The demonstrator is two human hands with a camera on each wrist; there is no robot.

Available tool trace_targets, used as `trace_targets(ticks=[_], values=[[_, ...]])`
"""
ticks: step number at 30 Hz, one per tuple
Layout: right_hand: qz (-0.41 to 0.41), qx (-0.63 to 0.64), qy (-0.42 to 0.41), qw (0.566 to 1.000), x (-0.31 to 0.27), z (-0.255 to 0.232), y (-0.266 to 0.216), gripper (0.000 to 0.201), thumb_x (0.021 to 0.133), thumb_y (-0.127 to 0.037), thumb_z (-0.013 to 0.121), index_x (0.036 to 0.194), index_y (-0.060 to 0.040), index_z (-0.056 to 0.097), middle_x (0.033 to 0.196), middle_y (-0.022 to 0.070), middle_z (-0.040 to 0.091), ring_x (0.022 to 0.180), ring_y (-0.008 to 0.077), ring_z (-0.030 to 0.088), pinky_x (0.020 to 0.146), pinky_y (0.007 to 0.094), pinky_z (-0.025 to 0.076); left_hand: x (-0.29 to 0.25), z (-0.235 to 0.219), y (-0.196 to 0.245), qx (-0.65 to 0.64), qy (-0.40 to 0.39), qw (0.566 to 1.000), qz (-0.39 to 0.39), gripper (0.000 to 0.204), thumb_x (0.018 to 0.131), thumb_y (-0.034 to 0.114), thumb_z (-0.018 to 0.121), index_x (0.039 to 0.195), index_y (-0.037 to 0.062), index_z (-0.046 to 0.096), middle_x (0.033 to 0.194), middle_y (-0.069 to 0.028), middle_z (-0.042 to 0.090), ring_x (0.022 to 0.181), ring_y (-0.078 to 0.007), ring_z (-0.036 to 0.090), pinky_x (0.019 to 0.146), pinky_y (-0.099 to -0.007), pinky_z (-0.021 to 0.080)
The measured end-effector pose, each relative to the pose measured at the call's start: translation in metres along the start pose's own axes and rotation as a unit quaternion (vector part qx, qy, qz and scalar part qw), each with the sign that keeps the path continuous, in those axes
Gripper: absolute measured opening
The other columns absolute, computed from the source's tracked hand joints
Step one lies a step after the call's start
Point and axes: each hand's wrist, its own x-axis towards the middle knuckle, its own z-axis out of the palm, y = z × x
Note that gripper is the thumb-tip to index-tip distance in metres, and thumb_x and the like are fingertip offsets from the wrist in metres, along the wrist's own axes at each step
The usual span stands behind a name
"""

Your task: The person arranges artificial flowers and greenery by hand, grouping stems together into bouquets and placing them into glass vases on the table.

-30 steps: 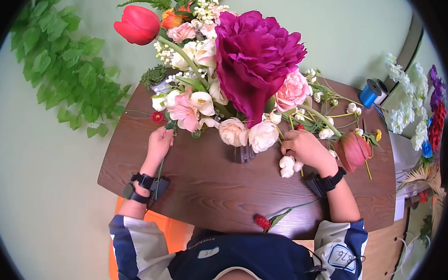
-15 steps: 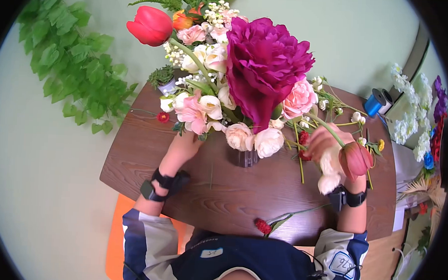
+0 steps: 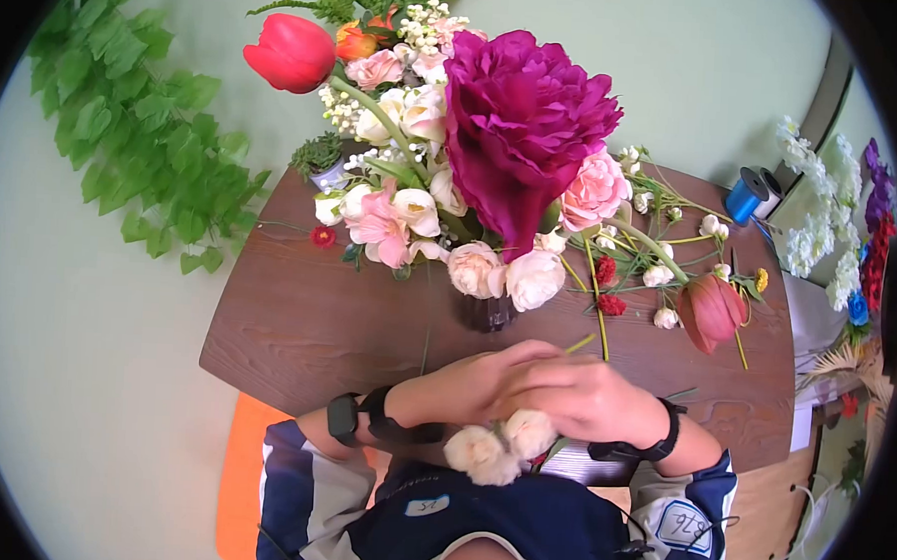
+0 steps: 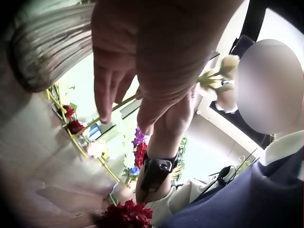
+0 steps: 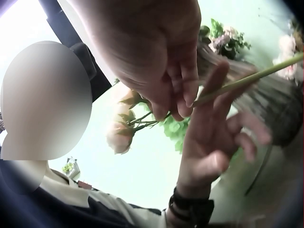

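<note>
My right hand (image 3: pixel 575 398) pinches the green stem of a spray of cream flowers (image 3: pixel 485 456), near the stem's branching point. The blooms hang toward my body, while the cut stem end (image 3: pixel 582 343) points toward the table. Against that stem lie the fingers of my left hand (image 5: pixel 206 145), spread and fairly straight in the right wrist view. Both hands overlap in the head view, close to the table's front edge. Just beyond them stands a ribbed vase (image 3: pixel 487 315) with a large arrangement, including a big magenta peony (image 3: pixel 530 133) and a red tulip (image 3: pixel 290 53).
Loose stems with white blooms (image 3: pixel 659 276) and small red flowers (image 3: pixel 612 304) lie on the table's right side. A drooping dusky tulip (image 3: pixel 712 314) overhangs them. Ribbon spools (image 3: pixel 745 196) stand at the back right. A small potted succulent (image 3: pixel 318 156) sits at the back left.
My right hand has picked up the cream flower spray from the right side and brought it in front of my body. The left hand has left the arrangement's left side and joined it.
</note>
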Motion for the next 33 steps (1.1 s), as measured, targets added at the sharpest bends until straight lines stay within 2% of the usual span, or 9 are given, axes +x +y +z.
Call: trace_targets(ticks=[3, 12, 15, 18, 21, 28, 29, 30, 33], values=[[0.000, -0.009, 0.005, 1.000, 0.000, -0.003, 0.004, 0.020, 0.072, 0.000, 0.057, 0.092, -0.0023, 0.061, 0.089, 0.0100, 0.059, 0.077, 0.0270, 0.059, 0.068, 0.0362, 0.049, -0.004, -0.008, -0.004, -0.034, -0.030, 0.995, -0.087, 0.021, 0.080, 0.011, 0.059, 0.098, 0.0012, 0.055, 0.088, -0.0078, 0.059, 0.079, -0.0212, 0.059, 0.074, -0.0291, 0.048], [0.238, -0.313, 0.089, 0.915, 0.010, -0.055, 0.133, 0.022, 0.073, 0.000, 0.052, 0.093, -0.0038, 0.061, 0.089, 0.0184, 0.058, 0.080, 0.0356, 0.057, 0.066, 0.0423, 0.046, -0.020, -0.027, -0.028, -0.030, 0.048, 0.995, -0.084, 0.014, 0.091, 0.016, 0.049, 0.096, 0.0079, 0.058, 0.074, -0.0013, 0.061, 0.065, -0.0104, 0.058, 0.060, -0.0230, 0.046], [0.188, -0.371, 0.015, 0.909, 0.010, -0.053, 0.174, 0.017, 0.072, -0.002, 0.055, 0.088, -0.0020, 0.061, 0.089, 0.0170, 0.060, 0.078, 0.0342, 0.059, 0.065, 0.0397, 0.048, -0.025, -0.026, -0.043, -0.041, 0.034, 0.990, -0.133, 0.019, 0.092, 0.022, 0.048, 0.098, 0.0072, 0.057, 0.082, -0.0041, 0.062, 0.069, -0.0084, 0.057, 0.062, -0.0224, 0.044], [0.153, -0.377, 0.105, 0.907, 0.009, -0.053, 0.171, 0.017, 0.071, -0.003, 0.056, 0.087, -0.0018, 0.061, 0.087, 0.0162, 0.060, 0.077, 0.0335, 0.060, 0.065, 0.0386, 0.048, -0.016, -0.026, -0.041, -0.124, 0.033, 0.990, -0.050, 0.022, 0.094, 0.020, 0.043, 0.104, 0.0038, 0.056, 0.093, -0.0078, 0.060, 0.079, -0.0101, 0.058, 0.070, -0.0246, 0.046], [0.126, -0.368, 0.187, 0.902, 0.007, -0.054, 0.166, 0.016, 0.071, -0.003, 0.057, 0.087, -0.0016, 0.061, 0.086, 0.0154, 0.061, 0.076, 0.0328, 0.060, 0.065, 0.0376, 0.048, -0.015, -0.035, -0.042, 0.046, -0.042, 0.998, -0.032, 0.026, 0.095, 0.008, 0.034, 0.112, -0.0032, 0.050, 0.105, -0.0118, 0.057, 0.097, -0.0177, 0.058, 0.087, -0.0296, 0.045], [0.051, -0.325, 0.362, 0.872, -0.013, -0.055, 0.143, 0.015, 0.069, -0.004, 0.060, 0.084, -0.0018, 0.061, 0.078, 0.0114, 0.061, 0.070, 0.0282, 0.060, 0.063, 0.0326, 0.049, -0.026, -0.040, -0.020, 0.022, 0.017, 0.994, -0.106, 0.028, 0.083, -0.002, 0.046, 0.110, 0.0042, 0.049, 0.092, -0.0101, 0.058, 0.089, -0.0176, 0.059, 0.079, -0.0257, 0.047], [-0.038, -0.368, 0.332, 0.868, -0.012, -0.061, 0.128, 0.019, 0.065, -0.005, 0.061, 0.085, -0.0038, 0.062, 0.074, 0.0106, 0.060, 0.069, 0.0267, 0.060, 0.060, 0.0339, 0.048, -0.027, -0.047, -0.002, 0.078, 0.055, 0.994, -0.046, 0.031, 0.080, -0.005, 0.047, 0.109, 0.0044, 0.050, 0.089, -0.0095, 0.058, 0.082, -0.0217, 0.060, 0.073, -0.0274, 0.048], [0.074, -0.347, 0.300, 0.886, -0.025, -0.059, 0.111, 0.014, 0.078, -0.012, 0.056, 0.090, -0.0061, 0.059, 0.078, 0.0072, 0.059, 0.067, 0.0198, 0.052, 0.054, 0.0296, 0.042, -0.027, -0.054, 0.007, 0.175, 0.074, 0.981, 0.025, 0.030, 0.079, -0.005, 0.046, 0.107, 0.0031, 0.051, 0.085, -0.0115, 0.058, 0.074, -0.0269, 0.060, 0.066, -0.0296, 0.049], [-0.078, -0.455, 0.139, 0.876, -0.007, -0.059, 0.057, 0.024, 0.065, -0.018, 0.059, 0.086, -0.0059, 0.059, 0.077, 0.0070, 0.059, 0.071, 0.0247, 0.054, 0.058, 0.0331, 0.044, -0.041, -0.070, 0.020, 0.147, 0.137, 0.976, 0.089, 0.025, 0.076, -0.005, 0.045, 0.098, 0.0001, 0.056, 0.079, -0.0129, 0.061, 0.071, -0.0278, 0.061, 0.065, -0.0327, 0.049]])
